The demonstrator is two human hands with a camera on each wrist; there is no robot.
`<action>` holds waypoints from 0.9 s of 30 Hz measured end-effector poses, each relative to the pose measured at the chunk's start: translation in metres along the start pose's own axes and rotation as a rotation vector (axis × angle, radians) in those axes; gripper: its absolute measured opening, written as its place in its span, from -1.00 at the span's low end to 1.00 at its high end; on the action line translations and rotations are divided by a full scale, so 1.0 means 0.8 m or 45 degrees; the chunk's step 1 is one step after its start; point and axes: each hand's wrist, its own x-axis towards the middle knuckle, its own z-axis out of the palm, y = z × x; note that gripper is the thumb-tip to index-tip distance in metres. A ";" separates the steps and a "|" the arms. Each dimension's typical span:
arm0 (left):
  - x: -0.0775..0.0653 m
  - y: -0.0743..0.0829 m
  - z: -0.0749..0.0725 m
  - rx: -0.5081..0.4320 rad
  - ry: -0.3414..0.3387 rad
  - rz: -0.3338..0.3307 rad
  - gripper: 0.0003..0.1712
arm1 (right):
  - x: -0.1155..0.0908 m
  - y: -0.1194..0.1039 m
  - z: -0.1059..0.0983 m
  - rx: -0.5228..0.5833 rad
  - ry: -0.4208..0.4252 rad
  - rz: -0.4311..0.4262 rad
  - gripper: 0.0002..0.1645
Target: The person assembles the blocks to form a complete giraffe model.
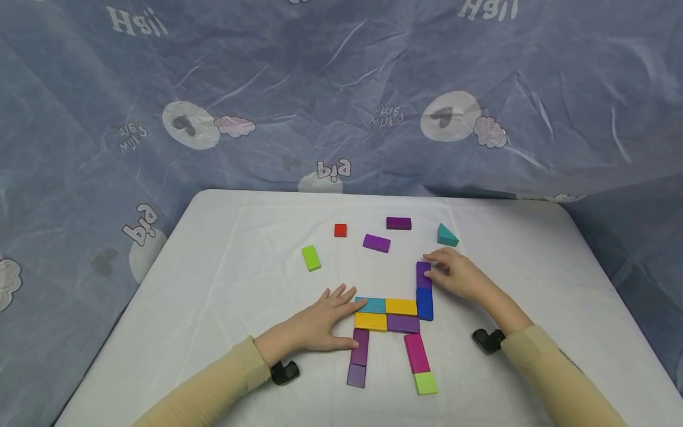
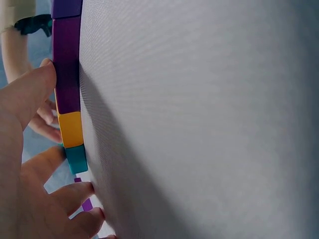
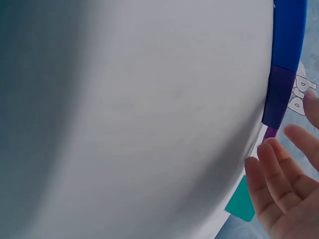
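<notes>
My left hand point(image 1: 325, 323) lies spread beside the block figure, index fingertip at the light-blue block point(image 1: 375, 305) and thumb at the upper purple leg block point(image 1: 360, 347). A yellow block point(image 1: 370, 321) sits between those two. My right hand point(image 1: 459, 273) hovers around the upper end of a dark purple block point(image 1: 423, 274), which stands end to end with a blue block point(image 1: 425, 303). Its thumb tip overlaps the purple block's right side; in the right wrist view the fingers point(image 3: 276, 174) are loosely bent with nothing pinched. Another yellow block point(image 1: 401, 306) and a purple block point(image 1: 403, 324) complete the middle rows.
Below, a magenta block point(image 1: 417, 353) meets a lime block point(image 1: 425, 383), and a lighter purple block point(image 1: 356, 376) ends the left column. Loose behind lie a green block point(image 1: 311, 258), a red cube point(image 1: 340, 230), two purple blocks point(image 1: 376, 243) and a teal triangle point(image 1: 447, 235).
</notes>
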 end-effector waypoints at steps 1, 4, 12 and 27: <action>0.000 0.000 0.000 -0.002 -0.001 0.000 -0.03 | 0.003 -0.001 -0.001 0.004 0.008 0.015 -0.46; 0.000 0.000 0.000 -0.007 -0.001 0.000 -0.04 | 0.015 -0.007 -0.005 0.006 0.028 0.050 -0.47; 0.001 0.000 0.001 -0.013 0.006 0.005 -0.03 | 0.065 -0.037 -0.013 -0.037 -0.026 -0.013 -0.47; 0.001 0.000 0.002 0.000 0.009 0.005 -0.03 | 0.117 -0.098 0.026 -0.166 -0.121 0.060 -0.41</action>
